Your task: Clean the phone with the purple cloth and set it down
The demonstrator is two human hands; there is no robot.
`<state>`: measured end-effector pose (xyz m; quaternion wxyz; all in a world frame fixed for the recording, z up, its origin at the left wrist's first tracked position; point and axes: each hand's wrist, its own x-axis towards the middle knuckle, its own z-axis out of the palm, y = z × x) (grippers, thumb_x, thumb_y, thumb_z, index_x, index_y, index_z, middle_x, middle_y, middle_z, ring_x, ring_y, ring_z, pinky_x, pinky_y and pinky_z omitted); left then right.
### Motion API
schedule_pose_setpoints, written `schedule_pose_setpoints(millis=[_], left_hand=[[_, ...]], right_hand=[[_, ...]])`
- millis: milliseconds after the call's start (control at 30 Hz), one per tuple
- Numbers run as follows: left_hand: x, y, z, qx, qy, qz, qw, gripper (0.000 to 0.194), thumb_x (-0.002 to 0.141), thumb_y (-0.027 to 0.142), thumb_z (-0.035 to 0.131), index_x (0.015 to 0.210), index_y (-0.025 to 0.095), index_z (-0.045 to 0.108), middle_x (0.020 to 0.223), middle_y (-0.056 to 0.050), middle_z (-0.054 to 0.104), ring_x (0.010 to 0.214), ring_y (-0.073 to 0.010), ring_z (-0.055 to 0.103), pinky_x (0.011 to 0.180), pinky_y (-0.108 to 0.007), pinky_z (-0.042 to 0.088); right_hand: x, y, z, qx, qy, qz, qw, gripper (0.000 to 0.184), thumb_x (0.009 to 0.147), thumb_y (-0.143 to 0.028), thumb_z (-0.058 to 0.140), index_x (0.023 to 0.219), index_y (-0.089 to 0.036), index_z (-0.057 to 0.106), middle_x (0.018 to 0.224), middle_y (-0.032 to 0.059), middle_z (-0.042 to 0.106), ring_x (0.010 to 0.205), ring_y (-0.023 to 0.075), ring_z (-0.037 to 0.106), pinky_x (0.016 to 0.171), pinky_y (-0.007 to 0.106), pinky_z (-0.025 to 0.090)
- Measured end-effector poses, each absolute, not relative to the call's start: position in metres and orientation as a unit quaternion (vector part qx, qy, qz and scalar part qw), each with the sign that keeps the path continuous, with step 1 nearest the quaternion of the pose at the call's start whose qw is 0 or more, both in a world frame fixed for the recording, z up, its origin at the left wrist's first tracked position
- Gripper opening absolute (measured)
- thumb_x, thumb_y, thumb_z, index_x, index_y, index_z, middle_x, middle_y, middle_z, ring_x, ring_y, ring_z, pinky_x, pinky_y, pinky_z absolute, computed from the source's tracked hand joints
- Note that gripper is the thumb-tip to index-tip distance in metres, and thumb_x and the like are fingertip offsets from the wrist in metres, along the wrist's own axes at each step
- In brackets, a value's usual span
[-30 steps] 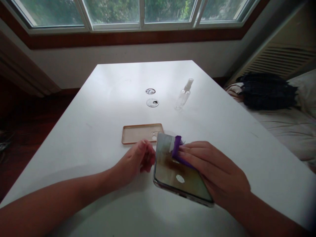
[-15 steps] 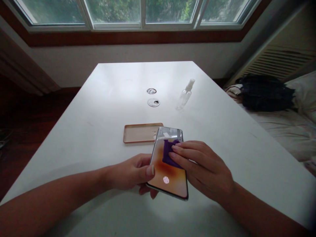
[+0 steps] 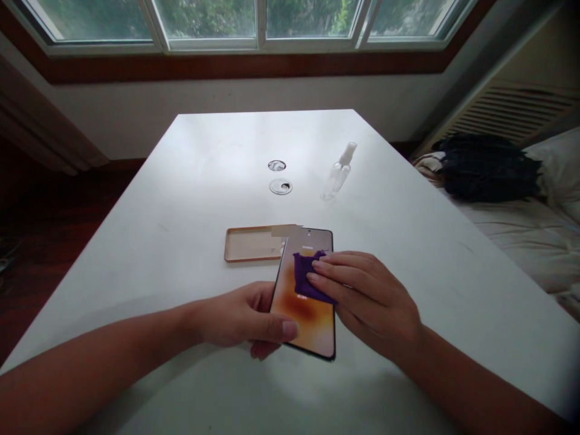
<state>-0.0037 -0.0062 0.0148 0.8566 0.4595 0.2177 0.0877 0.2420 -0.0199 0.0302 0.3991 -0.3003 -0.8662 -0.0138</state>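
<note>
My left hand [image 3: 247, 320] grips the lower left edge of a smartphone [image 3: 310, 317], thumb on its lit orange screen, holding it tilted above the white table [image 3: 181, 199]. With flat fingers, my right hand [image 3: 367, 299] presses a small purple cloth [image 3: 303, 278] against the upper part of the screen. A tan phone case [image 3: 251, 243] lies open side up on the table just behind the phone.
A small clear spray bottle [image 3: 338, 172] lies on the table farther back right. Two round cable-hole fittings [image 3: 280, 186] sit mid-table. A bed with a dark garment [image 3: 489, 169] stands to the right; windows run along the back wall.
My left hand has taken hold of the phone's left edge. The phone turned more upright and its screen lit orange. The cloth slid from the top right corner toward the middle of the screen.
</note>
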Motion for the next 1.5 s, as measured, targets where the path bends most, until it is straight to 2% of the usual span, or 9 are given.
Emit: schedule_pose_setpoints(millis=[367, 600, 733, 967, 1067, 1200, 1267, 1400, 1500], left_hand=[[-0.004, -0.003, 0.014, 0.475, 0.210, 0.056, 0.853, 0.031, 0.089, 0.043, 0.070, 0.087, 0.014, 0.059, 0.059, 0.003, 0.055, 0.049, -0.0063, 0.049, 0.047, -0.015, 0.039], [0.000, -0.010, 0.012, 0.476, 0.212, 0.107, 0.847, 0.028, 0.088, 0.035, 0.073, 0.105, 0.014, 0.063, 0.087, -0.002, 0.063, 0.069, -0.0076, 0.058, 0.062, -0.017, 0.049], [0.001, -0.013, 0.012, 0.445, 0.191, 0.179, 0.856, 0.043, 0.088, 0.023, 0.072, 0.127, 0.020, 0.054, 0.113, -0.008, 0.063, 0.090, -0.0153, 0.065, 0.079, -0.031, 0.059], [-0.002, -0.011, 0.014, 0.407, 0.219, 0.224, 0.858, 0.058, 0.086, 0.015, 0.072, 0.138, 0.023, 0.048, 0.134, -0.016, 0.059, 0.113, -0.0310, 0.067, 0.092, -0.046, 0.057], [-0.004, -0.010, 0.011, 0.385, 0.226, 0.240, 0.862, 0.065, 0.083, 0.012, 0.071, 0.141, 0.027, 0.046, 0.140, -0.016, 0.056, 0.114, -0.0339, 0.067, 0.094, -0.052, 0.055], [-0.002, -0.007, 0.009, 0.351, 0.207, 0.308, 0.860, 0.073, 0.082, 0.013, 0.066, 0.146, 0.035, 0.038, 0.147, -0.011, 0.050, 0.130, -0.0350, 0.056, 0.099, -0.054, 0.051], [-0.001, -0.005, 0.011, 0.356, 0.221, 0.318, 0.850, 0.072, 0.085, 0.020, 0.066, 0.147, 0.034, 0.033, 0.138, -0.012, 0.057, 0.123, -0.0322, 0.061, 0.092, -0.047, 0.054], [-0.003, -0.004, 0.018, 0.394, 0.315, 0.296, 0.811, 0.068, 0.091, 0.041, 0.066, 0.146, 0.023, 0.031, 0.105, -0.012, 0.069, 0.085, -0.0238, 0.071, 0.074, -0.035, 0.055], [-0.008, -0.003, 0.020, 0.425, 0.334, 0.305, 0.784, 0.076, 0.087, 0.057, 0.067, 0.145, 0.020, 0.034, 0.105, -0.013, 0.067, 0.079, -0.0225, 0.071, 0.068, -0.031, 0.054]], right_hand=[[0.251, -0.008, 0.021, -0.346, -0.844, -0.025, 0.409, 0.047, 0.086, 0.000, 0.065, 0.125, -0.025, 0.068, 0.116, 0.0082, 0.073, 0.112, 0.0259, 0.067, 0.096, 0.045, 0.058], [0.256, -0.007, 0.020, -0.347, -0.836, -0.058, 0.420, 0.051, 0.080, 0.006, 0.065, 0.123, -0.021, 0.070, 0.122, 0.0118, 0.068, 0.113, 0.0275, 0.065, 0.094, 0.045, 0.056], [0.253, -0.009, 0.021, -0.355, -0.832, -0.077, 0.419, 0.050, 0.080, 0.007, 0.065, 0.122, -0.021, 0.070, 0.122, 0.0121, 0.067, 0.112, 0.0270, 0.064, 0.093, 0.043, 0.056], [0.250, -0.011, 0.022, -0.369, -0.828, -0.056, 0.419, 0.051, 0.082, 0.006, 0.063, 0.122, -0.025, 0.070, 0.122, 0.0109, 0.066, 0.112, 0.0268, 0.064, 0.092, 0.043, 0.056], [0.247, -0.011, 0.022, -0.364, -0.832, -0.027, 0.419, 0.045, 0.084, 0.004, 0.064, 0.120, -0.023, 0.071, 0.121, 0.0126, 0.066, 0.110, 0.0263, 0.064, 0.089, 0.042, 0.057], [0.242, -0.010, 0.017, -0.359, -0.840, 0.049, 0.403, 0.041, 0.087, 0.002, 0.060, 0.118, -0.022, 0.071, 0.123, 0.0128, 0.065, 0.111, 0.0244, 0.064, 0.090, 0.040, 0.058], [0.239, -0.009, 0.015, -0.359, -0.842, 0.092, 0.392, 0.040, 0.089, 0.001, 0.057, 0.118, -0.022, 0.072, 0.122, 0.0121, 0.066, 0.111, 0.0228, 0.065, 0.090, 0.038, 0.058], [0.233, -0.010, 0.017, -0.361, -0.830, 0.148, 0.398, 0.038, 0.091, -0.002, 0.056, 0.118, -0.023, 0.072, 0.118, 0.0100, 0.068, 0.108, 0.0206, 0.066, 0.088, 0.035, 0.058], [0.227, -0.013, 0.020, -0.399, -0.801, 0.158, 0.418, 0.035, 0.090, -0.005, 0.059, 0.115, -0.025, 0.072, 0.113, 0.0071, 0.070, 0.102, 0.0193, 0.068, 0.084, 0.032, 0.059]])
